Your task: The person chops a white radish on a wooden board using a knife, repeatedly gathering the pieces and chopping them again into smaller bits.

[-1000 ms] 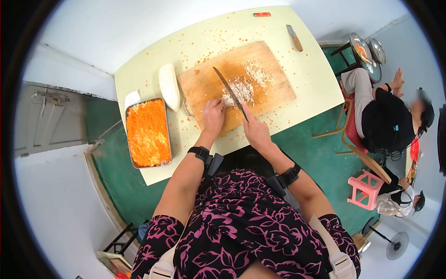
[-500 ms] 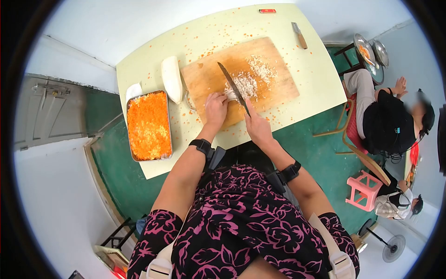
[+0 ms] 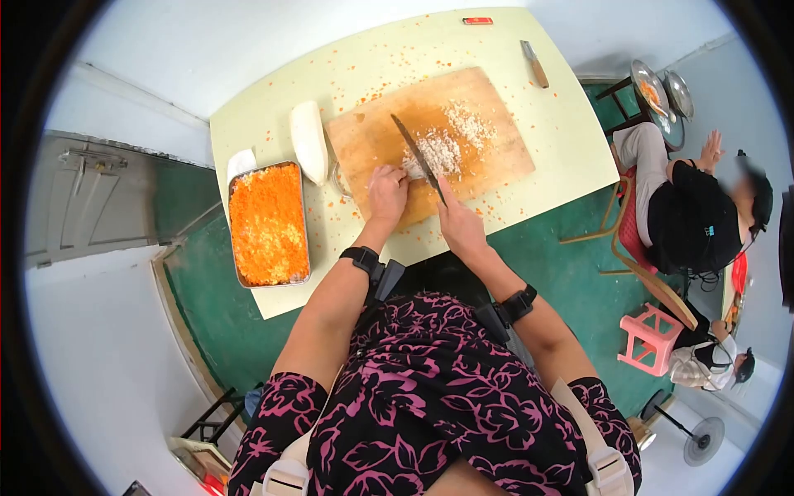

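With its handle in the closed grip of my right hand point(image 3: 463, 230), a long dark-bladed kitchen knife point(image 3: 416, 153) lies slanted over the wooden cutting board point(image 3: 364, 136). My left hand point(image 3: 387, 195) is closed, its curled fingertips pressing white radish strips point(image 3: 409, 169) at the board's near left part, just left of the blade. Right beside the blade is a pile of finely chopped white radish point(image 3: 441, 150). More chopped bits point(image 3: 471, 124) are spread farther back on the board. The ends of the strips under my fingers are hidden.
Left of the board lie a whole peeled white radish point(image 3: 308, 142) and a metal tray point(image 3: 307, 240) of chopped orange and pale vegetables. A small knife point(image 3: 535, 64) and a red lighter point(image 3: 477, 21) rest on the table's far side. A seated person point(image 3: 691, 211) is at right, near a pink stool point(image 3: 649, 339).
The view has shifted slightly. My hands and the knife keep nearly the same place on the board. At right, the seated person's hands have moved a little.
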Tool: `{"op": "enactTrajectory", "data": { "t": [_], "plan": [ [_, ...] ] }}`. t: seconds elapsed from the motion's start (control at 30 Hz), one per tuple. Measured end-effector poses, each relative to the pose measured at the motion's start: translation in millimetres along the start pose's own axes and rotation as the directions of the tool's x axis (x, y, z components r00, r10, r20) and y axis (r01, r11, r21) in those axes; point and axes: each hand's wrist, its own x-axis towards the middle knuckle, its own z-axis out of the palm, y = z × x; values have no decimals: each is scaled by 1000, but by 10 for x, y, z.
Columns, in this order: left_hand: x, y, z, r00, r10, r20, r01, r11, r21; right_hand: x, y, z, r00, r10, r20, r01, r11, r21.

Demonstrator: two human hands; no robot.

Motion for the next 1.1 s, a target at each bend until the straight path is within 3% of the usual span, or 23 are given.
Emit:
{"op": "enactTrajectory", "data": {
  "t": [0.17, 0.27, 0.57, 0.67, 0.87, 1.1],
  "plan": [
    [-8, -36, 48, 1000, -8, -18, 8, 1000, -30, -20, 82, 87, 996, -86, -19, 85, 996, -40],
    [-1, -32, 34, 1000, -4, -19, 4, 1000, -27, -19, -1, 9, 999, -23, -25, 23, 1000, 10],
    [-3, -20, 30, 999, 8, -44, -9, 1000, -26, -28, -3, 36, 994, -74, -86, 74, 997, -3],
    [-16, -20, 34, 999, 7, -45, -8, 1000, -26, -20, 46, 103, 999, -37, 9, 37, 998, -56],
    [7, 7, 6, 999, -9, -34, 8, 1000, -26, -40, -61, -36, 997, -54, -54, 52, 998, -24],
    [10, 1, -5, 999, 19, -34, -19, 1000, -25, -35, -7, 17, 999, -51, -16, 50, 998, -29]
  ]
}}
